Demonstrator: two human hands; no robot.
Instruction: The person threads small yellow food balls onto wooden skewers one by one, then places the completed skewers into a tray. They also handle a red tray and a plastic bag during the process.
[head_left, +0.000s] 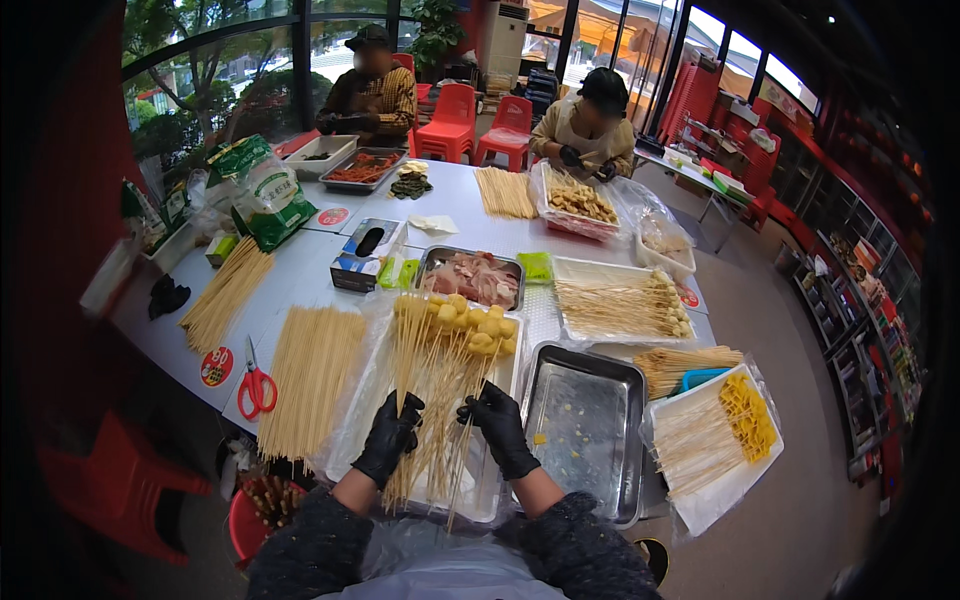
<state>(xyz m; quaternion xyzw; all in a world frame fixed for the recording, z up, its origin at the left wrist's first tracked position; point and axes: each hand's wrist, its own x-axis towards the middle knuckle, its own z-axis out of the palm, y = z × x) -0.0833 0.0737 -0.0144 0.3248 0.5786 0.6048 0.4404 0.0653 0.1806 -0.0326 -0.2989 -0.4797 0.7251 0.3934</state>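
My left hand, in a black glove, is closed around a bunch of bamboo skewers that stand up over a white tray. My right hand, also gloved in black, pinches a few skewers near the tray's right side. Between the hands many loose skewers lie lengthwise in the tray. Yellow ball-shaped pieces of food are at the far ends of the skewers. An empty-looking steel tray with a few crumbs is right of my right hand. Sliced raw meat fills a smaller steel tray beyond.
Red-handled scissors lie left of a pile of skewers. Trays of finished skewers and of yellow food on skewers stand at the right. Two people sit across the table, one holding skewers. A glove box stands behind.
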